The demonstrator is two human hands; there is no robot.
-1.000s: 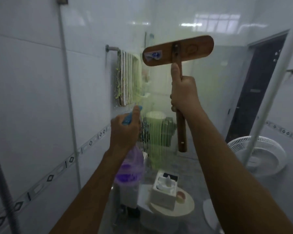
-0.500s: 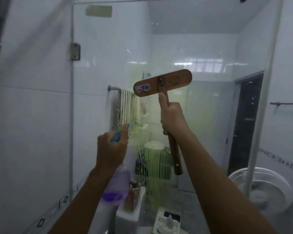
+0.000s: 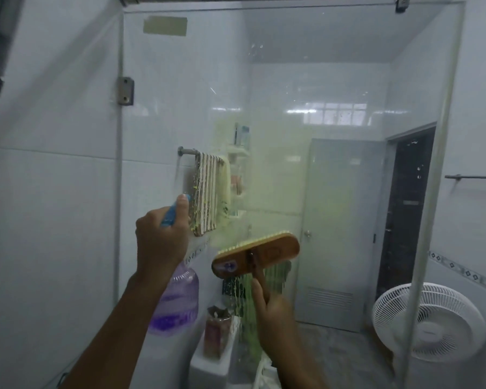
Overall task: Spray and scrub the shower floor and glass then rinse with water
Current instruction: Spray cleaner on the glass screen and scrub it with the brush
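The shower glass panel stands straight ahead, smeared with a yellow-green film that runs down in streaks at its middle. My left hand grips a clear spray bottle of purple liquid by its blue trigger head, held up close to the glass. My right hand grips the handle of a wooden scrub brush. The brush head lies across the glass with its pale bristles turned up and away, just right of the bottle.
A metal hinge fixes the glass to the white tiled wall on the left. Behind the glass are a striped towel on a rail, a toilet tank, a grey door and a white fan.
My right hand has pulled the brush down the glass from high up to chest height. My view has tilted upward, so more of the upper glass shows. The left hand keeps the bottle raised.
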